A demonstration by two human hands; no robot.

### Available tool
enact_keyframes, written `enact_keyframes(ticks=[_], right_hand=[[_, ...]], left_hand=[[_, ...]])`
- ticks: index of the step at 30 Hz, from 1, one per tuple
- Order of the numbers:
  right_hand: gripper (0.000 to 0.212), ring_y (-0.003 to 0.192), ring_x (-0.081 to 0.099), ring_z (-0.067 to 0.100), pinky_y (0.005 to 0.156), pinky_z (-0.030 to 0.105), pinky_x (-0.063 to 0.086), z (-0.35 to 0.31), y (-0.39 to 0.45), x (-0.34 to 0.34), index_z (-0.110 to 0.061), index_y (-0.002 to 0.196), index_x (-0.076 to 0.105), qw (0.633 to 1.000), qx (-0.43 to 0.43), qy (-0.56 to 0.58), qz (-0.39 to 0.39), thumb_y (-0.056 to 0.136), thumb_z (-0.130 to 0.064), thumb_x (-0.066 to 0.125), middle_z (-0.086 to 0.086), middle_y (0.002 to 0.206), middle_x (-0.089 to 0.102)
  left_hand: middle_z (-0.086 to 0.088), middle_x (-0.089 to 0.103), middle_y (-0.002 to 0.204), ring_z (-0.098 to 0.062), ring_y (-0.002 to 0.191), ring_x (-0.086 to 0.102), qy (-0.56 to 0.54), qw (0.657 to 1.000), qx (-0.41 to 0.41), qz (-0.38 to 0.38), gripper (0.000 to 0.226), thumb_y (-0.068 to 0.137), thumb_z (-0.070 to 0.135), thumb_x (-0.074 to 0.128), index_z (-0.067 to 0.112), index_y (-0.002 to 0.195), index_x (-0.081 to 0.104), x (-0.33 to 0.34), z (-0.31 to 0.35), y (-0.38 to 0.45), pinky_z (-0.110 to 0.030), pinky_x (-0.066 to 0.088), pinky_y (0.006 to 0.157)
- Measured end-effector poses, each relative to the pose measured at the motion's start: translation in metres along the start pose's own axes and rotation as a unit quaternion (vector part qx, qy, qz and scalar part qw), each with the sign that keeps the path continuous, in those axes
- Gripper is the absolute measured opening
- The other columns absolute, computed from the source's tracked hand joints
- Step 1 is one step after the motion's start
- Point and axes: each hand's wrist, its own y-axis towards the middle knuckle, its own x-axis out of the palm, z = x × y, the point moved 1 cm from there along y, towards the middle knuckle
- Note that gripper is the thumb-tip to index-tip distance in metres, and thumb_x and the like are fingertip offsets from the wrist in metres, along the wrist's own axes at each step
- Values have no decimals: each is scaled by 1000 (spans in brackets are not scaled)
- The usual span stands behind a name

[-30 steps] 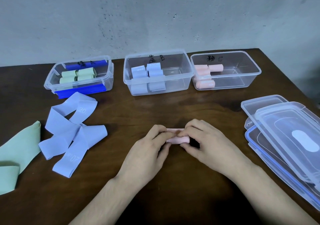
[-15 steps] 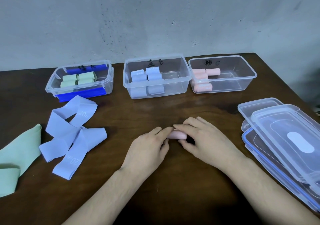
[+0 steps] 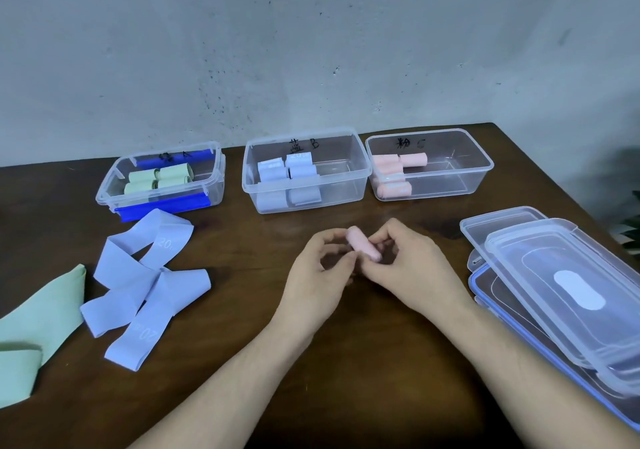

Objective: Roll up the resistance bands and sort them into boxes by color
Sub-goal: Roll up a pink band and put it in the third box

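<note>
A rolled pink band (image 3: 363, 247) is lifted just above the brown table, tilted, pinched between my left hand (image 3: 322, 275) and my right hand (image 3: 408, 268). Three clear boxes stand at the back: the left box (image 3: 214, 185) holds green rolls, the middle box (image 3: 349, 185) holds blue rolls, the right box (image 3: 478, 175) holds pink rolls. Loose blue bands (image 3: 145, 286) lie flat and overlapping at the left. A loose green band (image 3: 38, 324) lies at the far left edge.
Stacked clear lids (image 3: 561, 296) with blue trim lie at the right, reaching the table's near right edge. A grey wall rises behind the boxes. Bare brown table (image 3: 242, 241) shows between the boxes and my hands.
The pink roll, pressed on the table by both hands before, is now lifted and turned at an angle between my fingertips. The camera view has shifted slightly downward.
</note>
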Motion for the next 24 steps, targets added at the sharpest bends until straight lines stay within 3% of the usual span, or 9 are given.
enact_keyframes(ticks=[5,9,13,15,18,21,24], right_hand=[[28,79,59,5,61,14,40,-3,-3,-9,-26,98,51,997,38,65,8,86,-36,74,-12,91,63],[30,79,61,3,60,13,44,1,-5,-25,-28,96,52,994,28,102,16,83,-31,78,-14,89,64],[20,79,59,1,65,16,47,13,0,-49,-31,94,62,989,-18,137,46,82,-34,77,-15,82,64],[17,80,56,-2,65,11,41,22,8,-63,-31,96,64,991,-58,102,67,84,-30,76,-18,82,61],[23,91,55,-6,76,7,39,34,27,-89,-28,110,67,986,-141,4,88,87,-26,72,-20,100,58],[31,107,54,9,91,22,42,43,50,-113,-22,120,69,975,-197,-88,55,90,-28,70,-7,114,61],[26,102,52,9,89,24,43,47,75,-133,-22,115,73,964,-221,-139,38,90,-27,72,-6,110,66]], left_hand=[[15,68,109,-6,104,65,-103,994,-26,18,24,91,27,69,37,113,64,23,15,6,-32,58,88],[14,70,105,-11,103,67,-108,993,-35,15,24,89,22,73,37,107,69,33,24,16,-35,59,87],[9,72,104,-5,97,68,-86,996,4,-4,27,86,19,74,37,105,68,37,39,32,-21,52,82],[6,73,105,-7,95,68,-54,998,15,-35,34,82,24,78,37,111,66,39,50,41,-19,50,81],[0,74,103,-13,93,69,0,997,39,-73,46,80,21,80,28,122,63,47,68,57,-21,52,84],[5,75,98,0,79,66,41,993,71,-89,43,85,14,74,26,125,61,56,89,72,-7,45,69],[8,75,101,1,82,63,76,988,100,-92,46,82,20,75,28,125,60,65,107,87,-3,42,64]])
